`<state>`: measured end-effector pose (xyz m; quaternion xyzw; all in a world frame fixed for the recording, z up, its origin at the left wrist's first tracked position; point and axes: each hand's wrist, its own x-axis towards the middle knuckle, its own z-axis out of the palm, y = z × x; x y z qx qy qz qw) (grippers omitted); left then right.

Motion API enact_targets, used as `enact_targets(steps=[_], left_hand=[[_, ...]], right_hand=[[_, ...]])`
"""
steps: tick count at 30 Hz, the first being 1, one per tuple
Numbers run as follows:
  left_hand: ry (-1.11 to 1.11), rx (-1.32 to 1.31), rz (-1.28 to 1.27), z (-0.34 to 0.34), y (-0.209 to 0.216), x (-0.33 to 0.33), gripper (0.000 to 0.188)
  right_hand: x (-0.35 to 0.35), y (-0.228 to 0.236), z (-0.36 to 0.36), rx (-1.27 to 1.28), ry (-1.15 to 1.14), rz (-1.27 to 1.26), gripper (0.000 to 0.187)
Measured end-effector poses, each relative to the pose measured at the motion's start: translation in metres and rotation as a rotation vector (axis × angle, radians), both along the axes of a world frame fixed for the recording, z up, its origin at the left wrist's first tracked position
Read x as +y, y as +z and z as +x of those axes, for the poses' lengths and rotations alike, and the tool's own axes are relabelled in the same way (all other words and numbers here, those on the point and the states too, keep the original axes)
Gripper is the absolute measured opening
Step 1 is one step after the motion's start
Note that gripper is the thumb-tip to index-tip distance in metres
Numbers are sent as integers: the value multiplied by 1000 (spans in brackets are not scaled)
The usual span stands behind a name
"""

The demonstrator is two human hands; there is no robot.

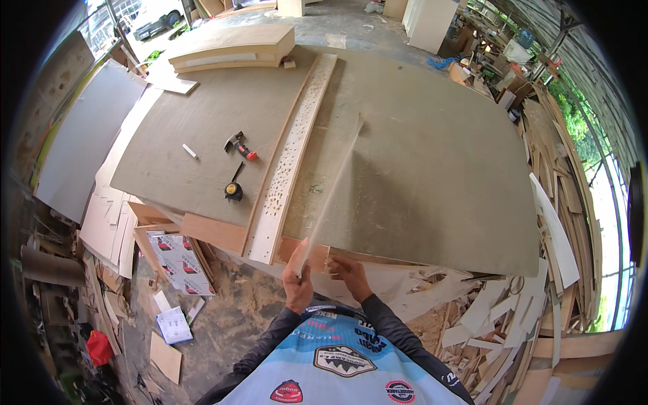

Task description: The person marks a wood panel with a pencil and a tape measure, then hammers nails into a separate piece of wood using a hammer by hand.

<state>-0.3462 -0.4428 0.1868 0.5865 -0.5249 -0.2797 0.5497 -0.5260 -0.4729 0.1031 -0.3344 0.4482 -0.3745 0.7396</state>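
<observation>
A long, thin, pale strip [332, 194] slants up over the table [432, 169] from my left hand [298, 280], which is closed around its near end. Its far end narrows to a tip above the tabletop. My right hand [349, 275] is beside the left at the table's near edge, fingers slightly bent and apart, with nothing visible in them. Left of the strip lies a long, narrow board [291, 162] with a white face covered in brown specks. A claw hammer [241, 146], a tape measure [233, 189] and a small white stick [190, 151] lie farther left.
A pale wooden box-like piece [231, 48] sits at the table's far left. Offcuts [496, 310] are heaped at right; long boards [563, 182] lean beyond. White sheets [84, 142] stand at left. Papers [173, 325] and a printed panel [181, 262] are below the table's left side.
</observation>
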Motion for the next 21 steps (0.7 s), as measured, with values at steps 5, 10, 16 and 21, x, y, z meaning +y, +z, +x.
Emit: enact_targets(steps=[5, 10, 16, 21], left_hand=[[-261, -810, -65, -9, 0, 13, 74], [-508, -1023, 139, -12, -34, 27, 77], [-539, -1059, 191, 2, -50, 34, 77], [-560, -969, 215, 22, -44, 24, 84]], right_hand=[[-10, 47, -23, -471, -173, 105, 57], [-1, 13, -31, -37, -113, -189, 48], [-10, -10, -17, -84, -31, -194, 51], [-22, -28, 4, 38, 26, -263, 56]])
